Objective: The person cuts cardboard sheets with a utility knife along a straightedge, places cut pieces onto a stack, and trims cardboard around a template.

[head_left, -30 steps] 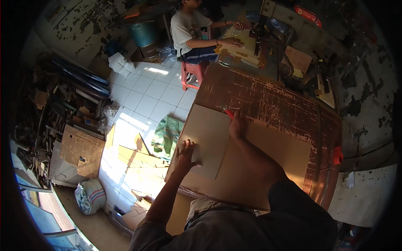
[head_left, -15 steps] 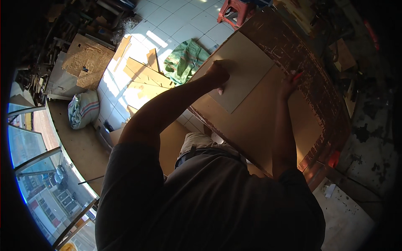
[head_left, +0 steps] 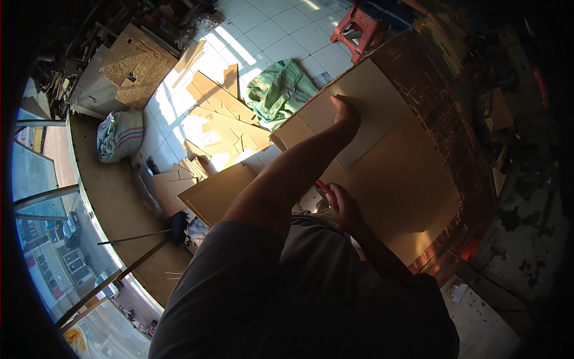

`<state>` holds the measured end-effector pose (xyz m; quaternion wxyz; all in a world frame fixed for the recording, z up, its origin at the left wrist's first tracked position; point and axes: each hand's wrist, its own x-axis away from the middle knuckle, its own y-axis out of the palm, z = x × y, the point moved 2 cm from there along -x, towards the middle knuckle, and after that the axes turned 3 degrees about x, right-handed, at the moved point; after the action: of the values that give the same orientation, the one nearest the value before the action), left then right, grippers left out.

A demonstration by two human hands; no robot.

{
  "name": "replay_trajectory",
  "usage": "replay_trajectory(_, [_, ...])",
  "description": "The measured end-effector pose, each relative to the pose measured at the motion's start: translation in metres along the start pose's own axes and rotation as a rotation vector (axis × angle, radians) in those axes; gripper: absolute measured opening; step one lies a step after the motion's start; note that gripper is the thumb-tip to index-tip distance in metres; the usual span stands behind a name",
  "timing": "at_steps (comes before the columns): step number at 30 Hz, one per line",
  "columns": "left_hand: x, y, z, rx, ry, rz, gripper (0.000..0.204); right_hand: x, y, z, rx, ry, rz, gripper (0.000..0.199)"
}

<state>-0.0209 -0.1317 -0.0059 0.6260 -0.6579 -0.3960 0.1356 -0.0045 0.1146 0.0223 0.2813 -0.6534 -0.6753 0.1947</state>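
My left hand (head_left: 347, 112) rests on a pale rectangular board (head_left: 382, 99), with a digit stretched out towards the far side; its other fingers are partly hidden in shadow. That board lies on a larger brown sheet (head_left: 394, 173), which covers much of a worn reddish-brown workbench (head_left: 439, 113). Close to my body, by the bench's near edge, my right hand (head_left: 345, 206) is closed around a slim red tool (head_left: 326, 192). The tool's working end is hidden behind my left forearm, so its kind is unclear.
Beyond the bench stand a red plastic stool (head_left: 359, 30) and a crumpled green sack (head_left: 278, 90) on the tiled floor. Wooden offcuts (head_left: 227, 125) lie scattered to the left. A stuffed white sack (head_left: 121, 136) sits by the window ledge. Another brown panel (head_left: 218, 188) leans near my left side.
My right hand has come from the far right of the brown sheet back towards my body, carrying the red tool. My left hand stays on the pale board, its digit now stretched. The view has shifted.
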Motion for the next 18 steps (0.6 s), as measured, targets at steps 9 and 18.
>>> replay_trajectory(9, [-0.031, 0.024, 0.004, 0.091, -0.094, -0.034, 0.048, -0.136, 0.014, -0.027, 0.268, -0.136, -0.200, 0.060])
replay_trajectory(18, [-0.040, 0.033, 0.005, 0.152, -0.094, -0.009, 0.047, -0.156, 0.033, -0.012, 0.325, -0.308, -0.132, 0.063])
